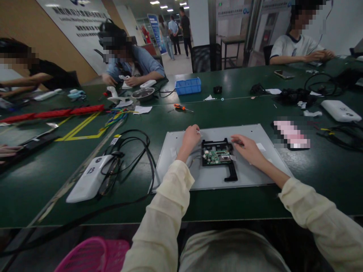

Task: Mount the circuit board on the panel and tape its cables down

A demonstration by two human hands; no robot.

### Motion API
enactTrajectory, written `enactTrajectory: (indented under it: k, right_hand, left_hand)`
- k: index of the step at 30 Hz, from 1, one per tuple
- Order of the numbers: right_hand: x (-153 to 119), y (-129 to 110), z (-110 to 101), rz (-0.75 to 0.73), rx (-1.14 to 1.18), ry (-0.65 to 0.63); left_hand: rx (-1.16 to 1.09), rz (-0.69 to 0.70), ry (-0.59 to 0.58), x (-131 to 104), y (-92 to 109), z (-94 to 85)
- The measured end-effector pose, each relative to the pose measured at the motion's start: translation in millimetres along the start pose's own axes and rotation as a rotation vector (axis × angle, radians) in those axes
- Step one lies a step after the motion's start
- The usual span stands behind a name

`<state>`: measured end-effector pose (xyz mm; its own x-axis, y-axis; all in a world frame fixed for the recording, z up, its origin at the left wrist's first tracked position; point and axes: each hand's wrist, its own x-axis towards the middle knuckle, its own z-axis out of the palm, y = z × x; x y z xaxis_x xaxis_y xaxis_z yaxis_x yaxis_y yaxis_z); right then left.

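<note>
A grey flat panel [246, 177] lies on the green table in front of me. On its middle sits a black frame [233, 172] around a green circuit board [217, 155]. My left hand [192, 136] is over the panel's upper left part, its fingers closed on something small and pale that I cannot make out. A thin cable [195, 158] runs between that hand and the board. My right hand [246, 146] is just right of the frame, fingers bent and apart, with nothing visible in them. A pale strip [233, 158] sticks out at the board's right edge.
A white power bank [87, 179] with black cables lies at left. Beyond the panel are an orange screwdriver [181, 107] and a blue basket [188, 87]. A pink phone [292, 134] is at right. Several people sit across the table. A pink basket [93, 257] stands below the edge.
</note>
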<state>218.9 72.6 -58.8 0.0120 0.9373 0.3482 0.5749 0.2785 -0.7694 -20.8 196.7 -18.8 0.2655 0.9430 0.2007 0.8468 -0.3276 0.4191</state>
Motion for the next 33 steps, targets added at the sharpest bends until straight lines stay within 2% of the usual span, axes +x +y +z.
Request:
enactTrajectory:
  k: [7,13,17,21,24,27,33]
  right_hand:
    - [-0.1,-0.5,-0.7,0.003,-0.008,-0.007]
    - [0.5,2.2,-0.5,-0.010,-0.027,-0.014]
    - [0.7,4.5,0.2,-0.024,-0.030,-0.010]
    - [1.1,5.7,1.0,-0.026,-0.030,-0.005]
    - [1.7,6.0,1.3,-0.037,-0.034,0.000]
    - [2.0,6.1,1.4,-0.047,-0.037,-0.003]
    - [1.6,3.4,0.5,-0.045,-0.049,-0.006]
  left_hand:
    - [-0.052,0.006,-0.007,-0.8,-6.4,-5.7]
    - [-0.156,0.029,0.054,-1.7,-8.6,-9.7]
    - [-0.279,0.067,0.063,-1.9,3.8,-10.0]
    - [-0.436,0.192,-0.069,-7.7,26.7,-0.8]
    - [-0.375,0.265,-0.143,-14.0,43.5,9.9]
    - [-0.298,0.285,-0.133,-18.6,53.7,18.5]
    - [-0.179,0.289,-0.098,-23.1,55.7,24.7]
